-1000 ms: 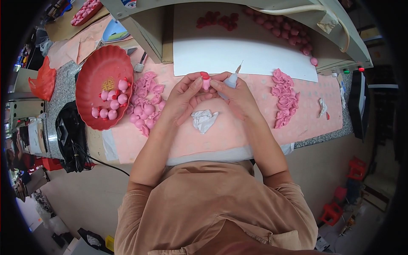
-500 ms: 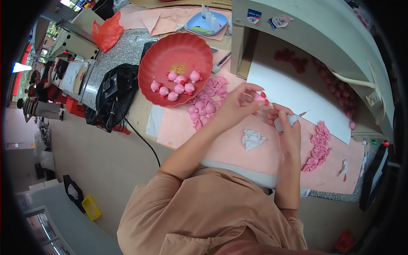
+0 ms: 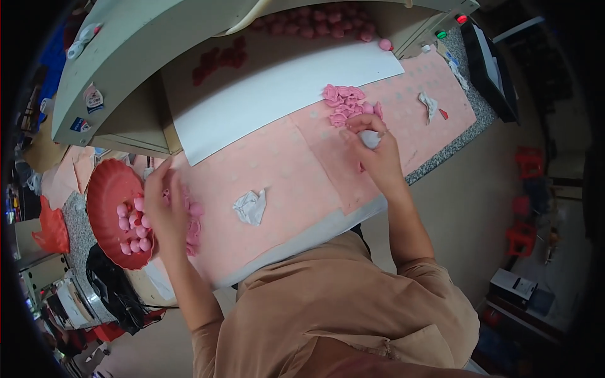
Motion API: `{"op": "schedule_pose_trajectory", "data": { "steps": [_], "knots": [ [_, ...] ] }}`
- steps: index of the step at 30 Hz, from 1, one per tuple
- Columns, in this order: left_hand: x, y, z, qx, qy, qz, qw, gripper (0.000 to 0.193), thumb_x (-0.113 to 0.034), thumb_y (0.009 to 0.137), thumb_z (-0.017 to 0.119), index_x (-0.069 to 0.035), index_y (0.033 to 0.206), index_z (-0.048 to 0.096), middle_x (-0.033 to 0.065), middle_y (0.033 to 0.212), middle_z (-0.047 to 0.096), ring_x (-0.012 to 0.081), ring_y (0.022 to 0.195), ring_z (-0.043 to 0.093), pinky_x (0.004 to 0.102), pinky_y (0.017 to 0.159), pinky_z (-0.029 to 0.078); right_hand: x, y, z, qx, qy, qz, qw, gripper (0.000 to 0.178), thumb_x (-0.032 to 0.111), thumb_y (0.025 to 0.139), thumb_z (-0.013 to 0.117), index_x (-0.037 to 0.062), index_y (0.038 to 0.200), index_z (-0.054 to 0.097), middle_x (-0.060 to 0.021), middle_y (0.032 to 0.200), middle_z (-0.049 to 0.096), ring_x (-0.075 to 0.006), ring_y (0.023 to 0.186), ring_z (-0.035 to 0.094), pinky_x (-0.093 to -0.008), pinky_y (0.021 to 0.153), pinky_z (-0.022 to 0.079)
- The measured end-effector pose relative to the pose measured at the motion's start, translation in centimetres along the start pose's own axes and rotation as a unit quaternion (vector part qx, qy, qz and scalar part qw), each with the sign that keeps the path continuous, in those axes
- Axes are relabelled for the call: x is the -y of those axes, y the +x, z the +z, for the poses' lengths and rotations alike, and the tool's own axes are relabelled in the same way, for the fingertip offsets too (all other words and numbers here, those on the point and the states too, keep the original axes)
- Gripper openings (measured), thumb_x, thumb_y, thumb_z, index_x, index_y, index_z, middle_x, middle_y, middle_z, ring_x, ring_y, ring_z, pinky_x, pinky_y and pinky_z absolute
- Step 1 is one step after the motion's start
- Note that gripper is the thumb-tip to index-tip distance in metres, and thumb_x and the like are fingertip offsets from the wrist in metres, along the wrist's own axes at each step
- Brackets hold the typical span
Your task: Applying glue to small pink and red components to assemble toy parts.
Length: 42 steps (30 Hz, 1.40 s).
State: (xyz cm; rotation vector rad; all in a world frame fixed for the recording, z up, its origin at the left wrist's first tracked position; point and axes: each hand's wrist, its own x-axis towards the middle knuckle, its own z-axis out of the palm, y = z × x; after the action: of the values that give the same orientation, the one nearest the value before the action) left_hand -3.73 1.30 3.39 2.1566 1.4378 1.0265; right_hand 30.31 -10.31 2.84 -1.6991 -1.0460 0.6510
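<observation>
My left hand [image 3: 165, 211], fingers stretched and apart, is over the right rim of a scalloped red dish [image 3: 107, 201]. Small pink balls with red bits [image 3: 126, 246] lie in that dish. Beside the same hand, partly hidden by it, are loose pink balls [image 3: 196, 209] and pink ruffled strips [image 3: 192, 234]. On the right, my right hand [image 3: 381, 154] is closed around a small white squeeze bottle [image 3: 370, 138]. Its fingertips reach the lower edge of a cluster of pink ruffled pieces [image 3: 343, 101]; whether they pinch one is hidden.
A crumpled white tissue [image 3: 250, 206] lies on the pink cloth [image 3: 283, 189]. Behind it, a white board [image 3: 271, 94] extends under a grey hood [image 3: 126, 75]. More pink balls [image 3: 315, 24] and dark red pieces [image 3: 220, 60] sit there. A black box [image 3: 491, 72] stands far right.
The view has turned right. My hands have parted: the left moved to the dish, the right, with the bottle, to the ruffled pieces. The pink ball with red bits has left my left fingers.
</observation>
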Motion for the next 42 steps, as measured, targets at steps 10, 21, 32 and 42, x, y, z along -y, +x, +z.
{"op": "schedule_pose_trajectory", "data": {
  "steps": [10,21,32,42],
  "knots": [
    [-9.4,6.7,16.1,0.138,-0.177,0.209,0.952,0.032,-0.005,0.086,0.057,-0.005,0.118,0.060,0.0140,0.111,0.062,0.0286,0.103,0.058,0.0367,0.092,0.046,1.8,3.5,0.4,-0.049,-0.075,-0.087,0.992,0.014,0.009,0.087,0.065,-0.0008,0.098,0.064,-0.0090,0.087,0.065,-0.0139,0.079,0.060,-0.0264,0.073,0.049],
    [-8.7,6.2,14.6,0.285,-0.384,-0.087,0.874,0.020,-0.020,0.093,0.056,-0.006,0.105,0.063,0.0070,0.091,0.064,0.0155,0.082,0.061,0.0273,0.073,0.050,3.9,6.8,3.1,0.000,-0.035,-0.125,0.992,0.015,0.012,0.088,0.065,-0.0002,0.097,0.066,-0.0062,0.084,0.066,-0.0102,0.079,0.060,-0.0249,0.071,0.049],
    [0.1,-2.3,7.8,0.126,-0.589,-0.267,0.752,0.019,-0.013,0.096,0.053,-0.010,0.114,0.054,0.0020,0.101,0.055,0.0079,0.081,0.050,0.0220,0.069,0.042,0.6,20.2,18.2,0.007,-0.219,-0.492,0.842,0.029,0.011,0.081,0.066,0.0078,0.110,0.064,-0.0142,0.114,0.062,-0.0329,0.106,0.057,-0.0390,0.091,0.046],
    [-1.9,-3.0,4.3,0.005,-0.122,0.076,0.990,0.045,0.000,0.084,0.059,-0.005,0.128,0.052,0.0153,0.111,0.054,0.0300,0.098,0.054,0.0383,0.085,0.046,1.7,19.4,18.7,0.105,-0.288,-0.461,0.833,0.027,0.005,0.080,0.065,0.0043,0.107,0.062,-0.0157,0.113,0.060,-0.0335,0.107,0.056,-0.0383,0.091,0.046]
  ]
}}
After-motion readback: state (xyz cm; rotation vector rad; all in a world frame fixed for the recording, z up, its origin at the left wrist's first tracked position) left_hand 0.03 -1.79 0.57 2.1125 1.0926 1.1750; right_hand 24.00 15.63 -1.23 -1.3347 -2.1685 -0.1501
